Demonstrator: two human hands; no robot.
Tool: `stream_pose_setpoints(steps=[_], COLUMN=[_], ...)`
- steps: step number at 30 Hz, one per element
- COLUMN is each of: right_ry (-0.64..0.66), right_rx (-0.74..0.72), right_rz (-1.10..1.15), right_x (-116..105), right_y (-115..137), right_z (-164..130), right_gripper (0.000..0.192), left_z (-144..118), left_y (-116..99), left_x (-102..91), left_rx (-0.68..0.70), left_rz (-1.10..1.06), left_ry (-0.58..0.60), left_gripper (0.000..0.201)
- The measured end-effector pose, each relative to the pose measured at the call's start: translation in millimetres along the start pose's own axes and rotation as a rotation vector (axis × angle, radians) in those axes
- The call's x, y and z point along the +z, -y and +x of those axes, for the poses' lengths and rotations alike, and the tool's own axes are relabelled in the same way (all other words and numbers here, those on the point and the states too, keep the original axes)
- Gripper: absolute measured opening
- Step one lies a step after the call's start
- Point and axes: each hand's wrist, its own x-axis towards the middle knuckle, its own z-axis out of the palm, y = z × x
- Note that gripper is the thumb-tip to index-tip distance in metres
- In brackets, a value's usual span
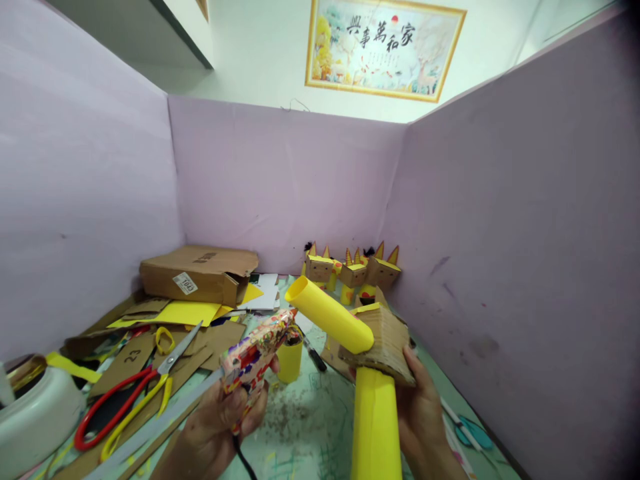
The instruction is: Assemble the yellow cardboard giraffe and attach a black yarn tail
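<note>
My left hand (220,420) grips a glue gun (257,353) wrapped in colourful patterned paper, its nozzle aimed right toward a craft piece. My right hand (425,413) holds that piece: a brown cardboard block (387,340) with one yellow paper tube (327,313) slanting up to the left from it and a thicker yellow tube (375,427) hanging below it. The glue gun's tip sits close to the slanted tube, just left of it. A black cord runs down from the gun.
Red and yellow scissors (135,390) lie on cardboard scraps at the left, beside a white container (35,413). A brown cardboard box (197,273) and yellow paper sit behind. Three finished cardboard figures (353,270) stand by the back wall. Lilac partitions enclose the table. A small yellow tube (290,360) stands at the middle.
</note>
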Motion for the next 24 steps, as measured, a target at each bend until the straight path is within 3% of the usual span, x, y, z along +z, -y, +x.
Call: stream_pose_setpoints(steps=[5,13,24], right_ry=[0.004,0.021,0.007], right_rx=[0.01,-0.013,0.091], right_rz=[-0.019,-0.025,-0.018], right_x=[1,0,3], right_y=[0,2,3], right_z=[0,-2,-3], right_gripper=[0.057,0.053,0.032], left_z=[0,0,0], left_y=[-2,-10,-5], left_x=[1.9,12.1,12.7], left_rx=[-0.016,-0.081,-0.109], left_rz=[0.032,-0.01,-0.095], left_ry=[-0.017,-0.161,-0.044], left_gripper=[0.037,0.032,0.033])
